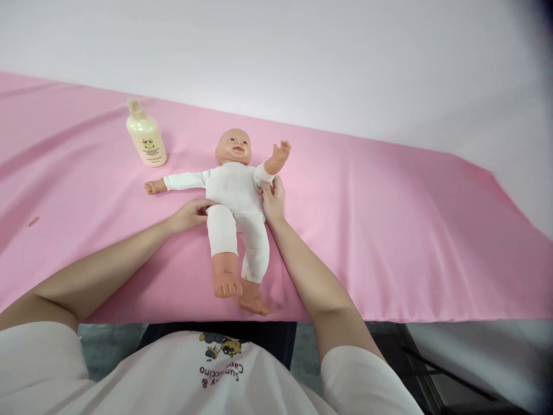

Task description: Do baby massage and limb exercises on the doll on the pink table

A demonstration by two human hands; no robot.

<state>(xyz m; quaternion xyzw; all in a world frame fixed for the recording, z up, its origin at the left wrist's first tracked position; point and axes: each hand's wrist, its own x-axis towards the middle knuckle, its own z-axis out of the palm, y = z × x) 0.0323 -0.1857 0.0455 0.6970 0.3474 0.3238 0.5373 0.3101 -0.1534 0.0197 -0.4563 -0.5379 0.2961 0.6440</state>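
A baby doll (235,187) with a soft white cloth body lies on its back, head away from me and feet toward me. Its head, hands and feet are bare and smooth. One arm stretches out to the left, while the other is raised on the right. My left hand (193,214) grips the doll at the hip, its fingertips partly hidden behind the cloth. On the opposite side, my right hand (273,200) holds the torso just below the raised arm, with some fingers out of sight.
A pale yellow pump bottle (147,135) with a cartoon label stands behind the doll to the left. Pink cloth (389,230) covers the table, with its front edge near my body. A small reddish-brown piece (33,221) lies far left. Behind rises a white wall (302,57).
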